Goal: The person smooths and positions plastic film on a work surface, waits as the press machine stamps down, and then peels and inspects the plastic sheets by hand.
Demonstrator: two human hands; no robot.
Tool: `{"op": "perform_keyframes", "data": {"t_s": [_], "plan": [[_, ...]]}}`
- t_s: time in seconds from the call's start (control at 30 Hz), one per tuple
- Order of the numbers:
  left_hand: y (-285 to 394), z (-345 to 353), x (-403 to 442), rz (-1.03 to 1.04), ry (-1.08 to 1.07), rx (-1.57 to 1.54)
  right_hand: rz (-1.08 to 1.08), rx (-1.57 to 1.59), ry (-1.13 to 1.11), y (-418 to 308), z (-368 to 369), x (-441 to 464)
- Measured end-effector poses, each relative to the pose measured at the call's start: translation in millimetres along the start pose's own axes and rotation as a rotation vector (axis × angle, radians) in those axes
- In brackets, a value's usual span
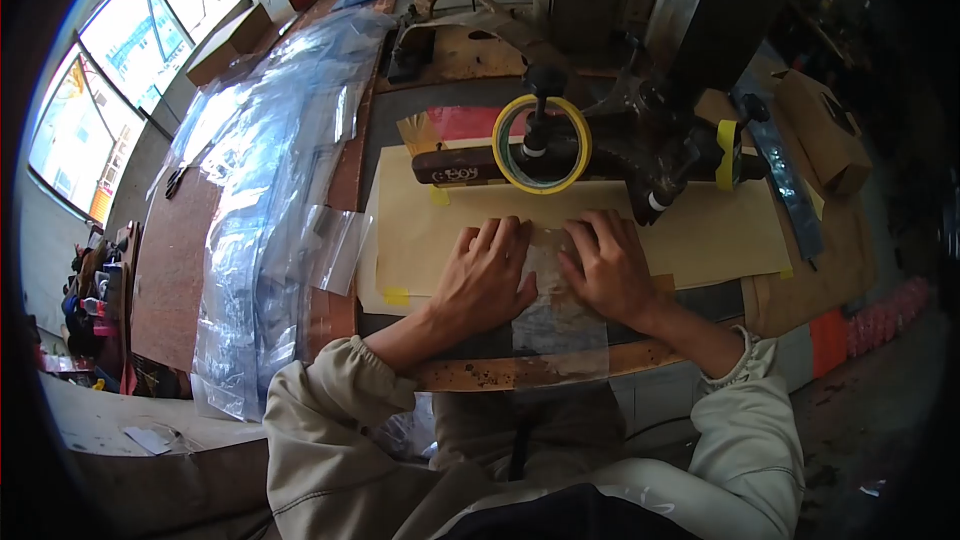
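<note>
A clear plastic bag (562, 325) lies between my two hands and runs down over the front edge of the bench. My left hand (487, 273) is closed at its left side, fingers curled and thumb beside the film. On the other side, my right hand (612, 270) is closed too, its bent fingers at the bag's upper right part. The fingertips hide the exact grip. Under both hands a cream paper sheet (440, 225) is spread, with yellow tape at its corners. A dark metal machine arm (465, 166) crosses just beyond my fingers.
Rolls of yellow tape (583, 145) hang on the machine arm. Many flat clear plastic bags (270, 190) overlap on the left of the table. A cardboard box (820, 130) stands at right, and a machine column (590, 0) rises behind.
</note>
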State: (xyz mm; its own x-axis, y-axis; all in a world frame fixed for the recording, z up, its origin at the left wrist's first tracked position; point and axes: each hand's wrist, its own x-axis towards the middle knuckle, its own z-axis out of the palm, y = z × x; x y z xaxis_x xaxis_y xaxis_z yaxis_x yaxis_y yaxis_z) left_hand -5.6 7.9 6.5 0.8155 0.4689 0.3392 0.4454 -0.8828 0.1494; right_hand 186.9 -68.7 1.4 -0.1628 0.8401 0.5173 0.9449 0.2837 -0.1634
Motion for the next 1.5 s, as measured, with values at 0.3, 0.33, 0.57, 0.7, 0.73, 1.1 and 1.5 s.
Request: {"op": "perform_keyframes", "data": {"t_s": [0.3, 0.33, 0.57, 0.7, 0.73, 1.1, 1.5], "plan": [[11.7, 0.0, -2.1, 0.000, 0.111, 0.266, -0.077, -0.141, 0.057, -3.6, -0.7, 3.4], [13.0, 0.6, -2.8, 0.009, 0.108, 0.296, -0.106, -0.175, 0.057, -4.1, 0.1, 3.0], [16.6, 8.1, -16.7, 0.143, -0.033, 0.323, -0.182, -0.165, 0.027, -3.3, 1.3, -6.7], [8.4, 2.5, -5.8, 0.039, 0.151, 0.193, -0.056, -0.039, 0.064, -9.4, -3.1, 7.0], [6.8, 3.5, -5.6, -0.005, 0.119, 0.160, -0.049, -0.033, 0.021, -7.4, -1.9, 6.7], [14.4, 5.2, -9.8, 0.032, 0.060, 0.244, -0.145, -0.239, -0.007, -6.1, 1.6, -2.7], [16.5, 11.6, -14.1, 0.164, 0.141, 0.421, -0.134, -0.147, -0.039, -4.6, -0.1, -1.9]]}}
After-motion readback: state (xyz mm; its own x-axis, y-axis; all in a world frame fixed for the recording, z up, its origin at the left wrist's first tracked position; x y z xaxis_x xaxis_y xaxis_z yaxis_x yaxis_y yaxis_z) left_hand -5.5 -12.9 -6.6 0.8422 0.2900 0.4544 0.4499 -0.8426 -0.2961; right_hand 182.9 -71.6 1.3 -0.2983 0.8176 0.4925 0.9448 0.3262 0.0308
